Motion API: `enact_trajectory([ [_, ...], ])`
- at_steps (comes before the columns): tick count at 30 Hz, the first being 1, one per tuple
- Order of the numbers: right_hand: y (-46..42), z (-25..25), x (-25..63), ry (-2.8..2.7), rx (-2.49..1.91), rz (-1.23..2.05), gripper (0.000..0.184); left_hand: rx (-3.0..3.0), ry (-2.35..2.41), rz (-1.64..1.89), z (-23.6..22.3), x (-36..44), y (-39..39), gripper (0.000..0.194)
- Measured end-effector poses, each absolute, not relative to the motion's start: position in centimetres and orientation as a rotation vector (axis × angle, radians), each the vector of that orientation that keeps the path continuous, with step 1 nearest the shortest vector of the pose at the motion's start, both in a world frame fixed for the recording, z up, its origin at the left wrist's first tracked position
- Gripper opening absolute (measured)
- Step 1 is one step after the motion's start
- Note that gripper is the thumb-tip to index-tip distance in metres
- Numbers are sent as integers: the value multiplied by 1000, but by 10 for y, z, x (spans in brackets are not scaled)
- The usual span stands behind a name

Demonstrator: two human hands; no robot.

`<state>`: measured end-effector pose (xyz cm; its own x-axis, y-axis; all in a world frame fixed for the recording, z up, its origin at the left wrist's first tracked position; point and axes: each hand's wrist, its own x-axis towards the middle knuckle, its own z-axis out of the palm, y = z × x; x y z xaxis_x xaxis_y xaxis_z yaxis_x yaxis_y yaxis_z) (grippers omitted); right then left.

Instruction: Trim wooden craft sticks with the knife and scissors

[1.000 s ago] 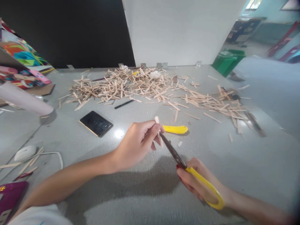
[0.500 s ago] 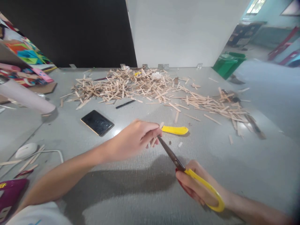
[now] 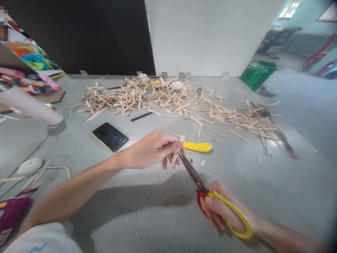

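Between the thumb and fingers of my left hand (image 3: pixel 151 149) is a flat wooden craft stick (image 3: pixel 174 160), tilted, with its upper end showing above the thumb. My right hand (image 3: pixel 219 207) is wrapped round the yellow and red handles of a pair of scissors (image 3: pixel 193 172). The dark blades point up and left, look nearly closed, and their tips meet the stick area by my left fingertips. Whether the tips touch the stick I cannot tell. Just behind my left fingers lies a yellow-handled cutter (image 3: pixel 197 146) on the grey table (image 3: pixel 147 211).
A heap of wooden sticks (image 3: pixel 147 95) spreads along the back, trailing right. A black phone (image 3: pixel 110 136) and a black pen (image 3: pixel 141 116) lie left of centre. A white mouse (image 3: pixel 30 165) with its cable sits at left. A green bin (image 3: pixel 258 74) stands beyond the table.
My left hand has turned slightly, and more of the stick shows below the thumb. The fingers of my right hand have shifted on the scissors' handles, showing more of the red one.
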<state>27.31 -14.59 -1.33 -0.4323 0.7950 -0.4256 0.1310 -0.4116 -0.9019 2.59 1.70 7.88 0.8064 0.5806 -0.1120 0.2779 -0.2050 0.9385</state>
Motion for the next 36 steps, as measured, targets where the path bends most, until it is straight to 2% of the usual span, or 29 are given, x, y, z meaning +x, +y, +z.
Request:
enact_trajectory([
  [10, -144, -8, 271, -1308, -1396, 1925, 79, 1898, 832, 376, 76, 28, 7, 41],
  [20, -141, 4, 262, -1323, -1562, 1851, 65, 1877, 891, 461, 69, 34, -2, 40],
  [26, -145, 2, 260, -1289, -1635, 1817, 68, 1772, 879, 533, 58, 40, -3, 45],
  [36, -144, -8, 268, -1543, -1495, 1657, 72, 1745, 832, 550, 58, 39, -5, 42],
])
